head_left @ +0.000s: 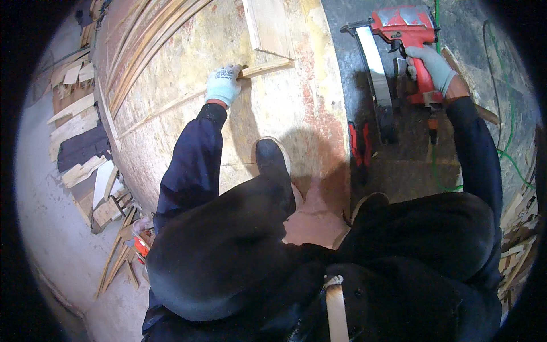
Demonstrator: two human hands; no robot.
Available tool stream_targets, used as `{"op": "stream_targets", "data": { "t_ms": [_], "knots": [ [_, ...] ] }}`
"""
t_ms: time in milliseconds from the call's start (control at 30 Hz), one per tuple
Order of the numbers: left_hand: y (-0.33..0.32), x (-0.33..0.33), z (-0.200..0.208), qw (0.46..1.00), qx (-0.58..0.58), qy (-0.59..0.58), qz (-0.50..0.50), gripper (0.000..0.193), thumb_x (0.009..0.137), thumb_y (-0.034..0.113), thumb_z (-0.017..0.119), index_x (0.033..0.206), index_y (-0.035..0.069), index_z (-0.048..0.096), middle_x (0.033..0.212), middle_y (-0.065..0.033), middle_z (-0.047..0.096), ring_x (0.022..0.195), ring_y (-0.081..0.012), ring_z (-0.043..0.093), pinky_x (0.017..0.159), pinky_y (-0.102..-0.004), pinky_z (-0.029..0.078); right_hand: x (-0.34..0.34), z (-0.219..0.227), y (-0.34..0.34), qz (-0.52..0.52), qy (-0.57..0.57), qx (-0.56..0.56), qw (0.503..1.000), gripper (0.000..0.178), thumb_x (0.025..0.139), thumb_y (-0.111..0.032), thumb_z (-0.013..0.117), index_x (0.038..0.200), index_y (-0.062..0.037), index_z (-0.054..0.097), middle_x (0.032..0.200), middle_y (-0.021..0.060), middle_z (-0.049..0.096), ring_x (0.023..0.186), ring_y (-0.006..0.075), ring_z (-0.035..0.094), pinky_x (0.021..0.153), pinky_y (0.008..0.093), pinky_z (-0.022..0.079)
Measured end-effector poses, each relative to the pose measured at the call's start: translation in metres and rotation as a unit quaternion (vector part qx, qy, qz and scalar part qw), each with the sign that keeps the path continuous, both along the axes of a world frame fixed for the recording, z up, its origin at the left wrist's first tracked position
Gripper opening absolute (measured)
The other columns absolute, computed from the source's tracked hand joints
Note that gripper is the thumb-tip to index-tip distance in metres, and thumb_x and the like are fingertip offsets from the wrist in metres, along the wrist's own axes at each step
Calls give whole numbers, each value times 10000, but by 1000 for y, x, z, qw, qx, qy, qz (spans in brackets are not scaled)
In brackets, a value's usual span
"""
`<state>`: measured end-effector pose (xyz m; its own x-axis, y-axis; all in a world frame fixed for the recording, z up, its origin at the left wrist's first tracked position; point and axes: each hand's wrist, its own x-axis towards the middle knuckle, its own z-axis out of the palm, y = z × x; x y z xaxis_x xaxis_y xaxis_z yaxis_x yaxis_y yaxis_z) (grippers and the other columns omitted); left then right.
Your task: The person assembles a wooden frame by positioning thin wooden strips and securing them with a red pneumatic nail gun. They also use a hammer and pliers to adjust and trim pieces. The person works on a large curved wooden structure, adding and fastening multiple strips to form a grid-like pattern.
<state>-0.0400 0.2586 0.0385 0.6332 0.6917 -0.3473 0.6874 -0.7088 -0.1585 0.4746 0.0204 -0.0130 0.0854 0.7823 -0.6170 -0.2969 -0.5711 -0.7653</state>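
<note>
My left hand (pixel 224 84), in a pale knitted glove, is closed around a thin wooden strip (pixel 265 69) on the worn board. The strip's right end meets the corner of a wider wooden plank (pixel 268 25), and a thin length runs left from the hand. My right hand (pixel 431 67), gloved too, grips the handle of a red nail gun (pixel 404 25). The gun lies over the dark surface at the right, its long magazine pointing toward me, apart from the strip. Its trigger area is partly hidden by my fingers.
Red-handled pliers (pixel 360 143) lie beside the board's right edge. A green hose (pixel 515 165) curves along the far right. Long wooden strips (pixel 149 48) lie at the upper left. Wood scraps (pixel 85 128) cover the floor at left. A cigarette (pixel 336 310) shows at the lower edge.
</note>
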Motion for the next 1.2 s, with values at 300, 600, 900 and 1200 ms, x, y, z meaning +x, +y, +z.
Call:
{"op": "stream_targets", "data": {
  "t_ms": [300, 600, 900, 1200],
  "knots": [
    [4, -15, -15, 992, -5, -129, 7, 239, 857, 170, 699, 1083, 97, 677, 1041, -160, 694, 950, -389, 680, 830, -478, 536, 3, -9, -3, -8, -14, 1, 1000, 235, 961, -332, 699, 919, -102, 672, 750, -19, 639, 572, 101, 600, 529, 258, 501],
    [5, -2, -8, 997, -14, -68, 26, 345, 897, 191, 672, 1235, 124, 687, 1163, -148, 682, 1033, -373, 683, 885, -457, 549, 3, -6, -5, 7, -18, -3, 1000, 238, 990, -306, 688, 1024, -71, 669, 787, -37, 637, 607, 50, 605, 544, 188, 507],
    [6, -3, -9, 999, -2, -36, 18, 290, 913, 233, 651, 1185, 140, 691, 1132, -129, 687, 1002, -357, 694, 853, -455, 553, -1, -7, -6, -7, 13, -5, 1000, 212, 981, -305, 692, 922, -103, 666, 753, -34, 639, 580, 74, 593, 543, 216, 502],
    [19, -3, 10, 997, -45, -68, 15, 453, 886, 213, 700, 1330, 135, 655, 1262, -168, 670, 1124, -368, 673, 953, -430, 545, -39, 34, -40, -85, 114, 22, 990, 212, 987, -275, 661, 854, -126, 590, 738, -40, 551, 615, 89, 522, 582, 257, 437]
  ]
}}
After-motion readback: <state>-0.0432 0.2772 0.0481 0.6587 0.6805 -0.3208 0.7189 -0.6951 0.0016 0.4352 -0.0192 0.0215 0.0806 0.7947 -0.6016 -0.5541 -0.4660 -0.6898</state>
